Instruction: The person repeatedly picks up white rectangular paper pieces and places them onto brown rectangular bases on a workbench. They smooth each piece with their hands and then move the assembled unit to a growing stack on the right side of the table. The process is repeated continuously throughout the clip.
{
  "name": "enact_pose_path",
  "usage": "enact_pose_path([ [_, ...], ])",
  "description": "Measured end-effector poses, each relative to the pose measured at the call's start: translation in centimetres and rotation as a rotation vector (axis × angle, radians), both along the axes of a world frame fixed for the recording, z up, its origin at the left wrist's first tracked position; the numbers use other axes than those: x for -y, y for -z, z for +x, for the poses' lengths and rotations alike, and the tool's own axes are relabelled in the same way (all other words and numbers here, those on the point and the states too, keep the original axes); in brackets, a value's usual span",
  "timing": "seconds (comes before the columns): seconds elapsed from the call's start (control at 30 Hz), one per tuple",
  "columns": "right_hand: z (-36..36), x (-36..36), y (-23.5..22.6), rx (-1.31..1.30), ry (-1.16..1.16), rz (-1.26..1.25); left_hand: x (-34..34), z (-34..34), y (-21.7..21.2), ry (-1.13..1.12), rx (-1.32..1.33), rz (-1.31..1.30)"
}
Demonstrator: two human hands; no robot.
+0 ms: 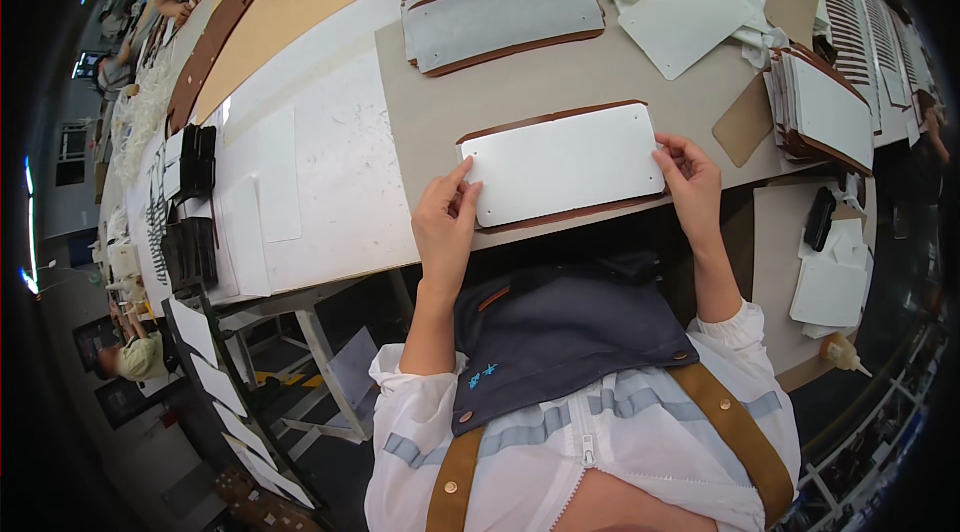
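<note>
A white rectangular panel (pixel 565 164) with small holes near its corners lies over a brown leather-like piece (pixel 570 208), whose edges show along the long sides. My left hand (pixel 445 222) pinches the panel's left end, with the index finger near a corner hole. At the right end my right hand (pixel 692 182) grips the panel between thumb and fingers. Both rest at the near edge of a grey board (pixel 430 132) on the table. Farther off lies a stack of similar brown pieces with a grey-white panel (pixel 510 20) on top.
Loose white sheets (pixel 690 22) pile up at the far right. Beside them stands a stack of white panels with brown pieces (pixel 825 112). A yellowish squeeze bottle (pixel 843 354) is at the lower right. Black folded items (pixel 190 202) sit on the left. Other people work farther along the table.
</note>
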State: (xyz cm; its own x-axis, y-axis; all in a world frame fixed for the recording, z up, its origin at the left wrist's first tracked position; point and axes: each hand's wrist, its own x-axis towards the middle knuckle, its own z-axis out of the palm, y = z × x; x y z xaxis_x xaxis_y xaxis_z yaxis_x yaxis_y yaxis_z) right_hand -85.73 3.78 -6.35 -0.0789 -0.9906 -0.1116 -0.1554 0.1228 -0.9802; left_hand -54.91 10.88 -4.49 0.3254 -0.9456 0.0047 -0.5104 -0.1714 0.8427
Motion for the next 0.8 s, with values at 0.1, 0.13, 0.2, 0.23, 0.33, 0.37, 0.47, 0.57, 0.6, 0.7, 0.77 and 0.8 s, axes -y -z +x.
enact_pose_path([
  [0.1, -0.03, 0.0, 0.09, -0.01, 0.005, -0.003, 0.11, -0.06, 0.18, 0.002, 0.003, -0.006],
  [0.13, -0.03, 0.01, 0.09, -0.016, 0.008, -0.001, 0.15, -0.06, 0.25, 0.003, 0.007, -0.009],
  [0.2, 0.03, 0.03, -0.02, -0.025, 0.011, 0.003, 0.19, -0.04, 0.25, 0.005, 0.025, -0.008],
  [0.23, 0.05, 0.05, -0.09, -0.028, 0.01, 0.003, 0.2, -0.04, 0.25, 0.006, 0.034, -0.007],
  [0.33, 0.04, 0.11, -0.14, -0.035, 0.01, 0.005, 0.27, -0.01, 0.31, 0.007, 0.038, -0.003],
  [0.37, 0.04, 0.12, -0.1, -0.039, 0.011, 0.006, 0.27, 0.01, 0.32, 0.009, 0.038, -0.003],
  [0.47, 0.03, 0.13, -0.12, -0.057, 0.01, 0.012, 0.29, 0.07, 0.4, 0.019, 0.057, -0.016],
  [0.57, -0.02, 0.17, 0.1, -0.086, 0.002, -0.003, 0.35, 0.14, 0.58, 0.033, 0.097, -0.042],
  [0.6, -0.09, 0.17, 0.2, -0.097, -0.001, -0.011, 0.37, 0.11, 0.49, 0.033, 0.098, -0.04],
  [0.7, -0.21, 0.15, 0.15, -0.129, -0.05, -0.013, 0.32, 0.02, 0.17, 0.029, 0.086, -0.035],
  [0.77, -0.27, 0.17, 0.2, -0.123, -0.045, -0.014, 0.31, -0.05, 0.11, 0.028, 0.077, -0.034],
  [0.8, -0.27, 0.18, 0.26, -0.12, -0.043, -0.015, 0.33, -0.08, 0.15, 0.028, 0.075, -0.033],
])
